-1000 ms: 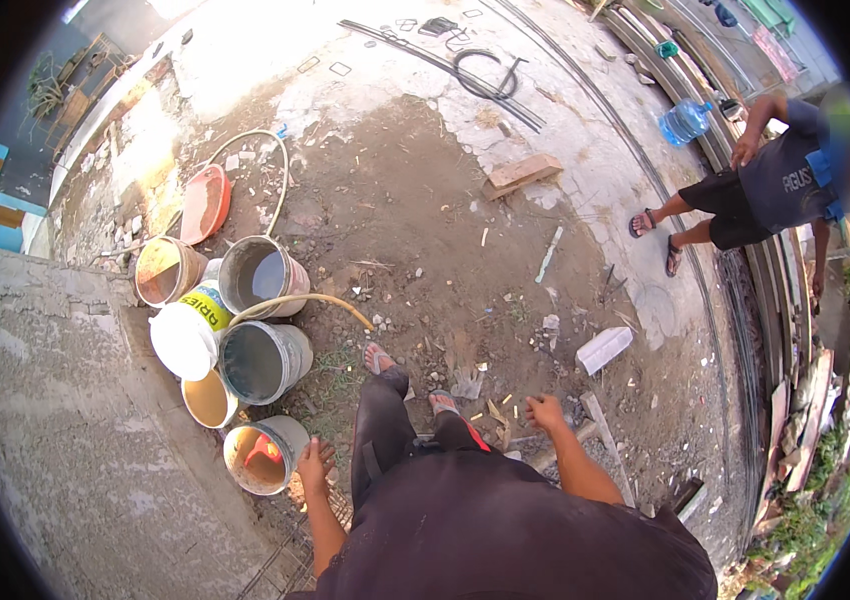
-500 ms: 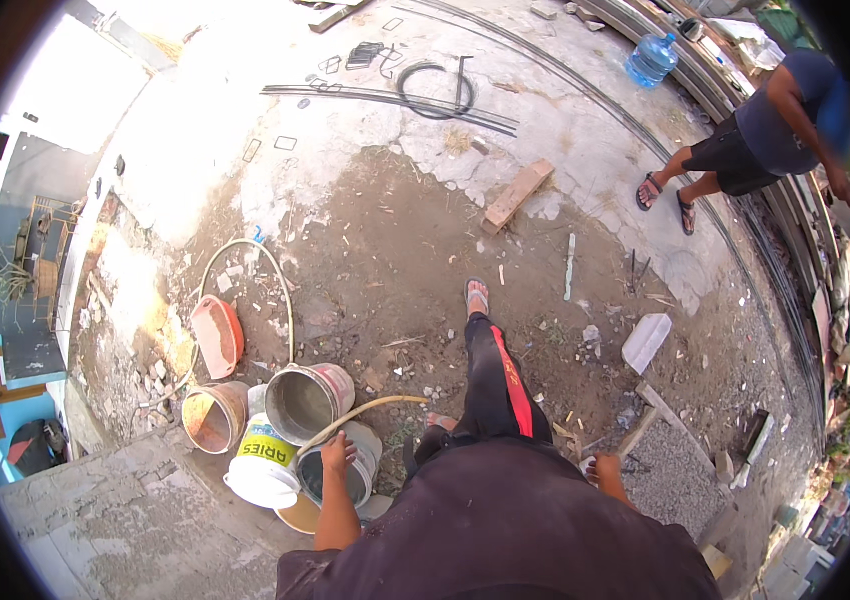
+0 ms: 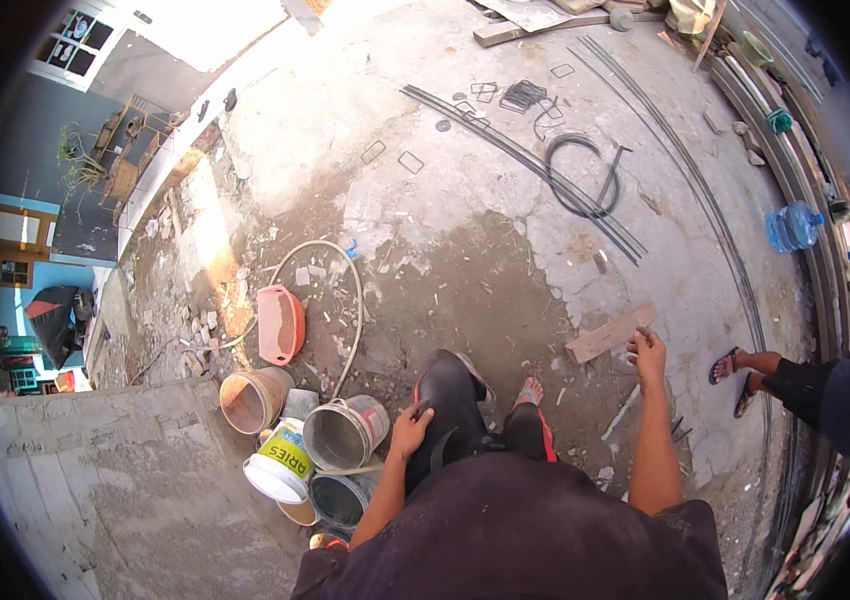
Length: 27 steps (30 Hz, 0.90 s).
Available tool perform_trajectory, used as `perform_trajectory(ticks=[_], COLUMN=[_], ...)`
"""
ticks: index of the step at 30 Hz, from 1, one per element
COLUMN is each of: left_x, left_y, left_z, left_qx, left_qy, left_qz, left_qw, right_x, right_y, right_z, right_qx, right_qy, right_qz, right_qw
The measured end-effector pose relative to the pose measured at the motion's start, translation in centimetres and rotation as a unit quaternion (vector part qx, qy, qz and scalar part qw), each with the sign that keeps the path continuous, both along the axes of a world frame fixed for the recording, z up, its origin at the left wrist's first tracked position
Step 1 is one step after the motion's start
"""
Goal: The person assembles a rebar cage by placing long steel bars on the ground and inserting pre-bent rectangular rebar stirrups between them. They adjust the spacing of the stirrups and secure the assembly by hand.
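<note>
Head view: left hand (image 3: pixel 410 432) rests flat on the person's own raised dark-trousered knee (image 3: pixel 450 395), fingers spread, gripping nothing. Grey bucket (image 3: pixel 345 432) lies tilted just left of that knee, among a cluster of pails, a hose (image 3: pixel 345 300) looping beyond it. Right hand (image 3: pixel 647 350) hangs loosely open, empty, just right of a wood offcut (image 3: pixel 610 333). Judgement: step steadily here; rubble near the bucket invites tripping.
</note>
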State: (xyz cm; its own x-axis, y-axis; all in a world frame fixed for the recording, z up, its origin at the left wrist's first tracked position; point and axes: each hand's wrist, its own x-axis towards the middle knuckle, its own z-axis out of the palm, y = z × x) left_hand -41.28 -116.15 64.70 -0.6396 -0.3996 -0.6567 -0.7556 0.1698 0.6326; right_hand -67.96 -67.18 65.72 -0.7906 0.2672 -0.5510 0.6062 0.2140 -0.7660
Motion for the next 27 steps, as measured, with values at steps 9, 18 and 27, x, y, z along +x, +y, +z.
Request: perform_trajectory(ticks=[9, 18, 27], left_x=[-17.5, -55.4, -77.3], left_y=[-12.5, -8.3, 4.9], left_z=[-8.7, -1.8, -10.2], left_qx=[0.070, 0.065, -0.293], left_qy=[-0.243, -0.204, -0.099], left_qz=[-0.033, -0.228, -0.473], left_qw=[0.967, 0.950, 0.825], right_x=[-5.6, -9.3, -51.4], right_y=[-8.5, -11.4, -8.6], right_z=[-7.7, -9.4, -24.7], right_qx=[0.041, 0.198, 0.251], right_qy=[-0.165, -0.297, -0.137], right_qz=[-0.009, 0.085, 0.244], right_qw=[0.985, 0.930, 0.927])
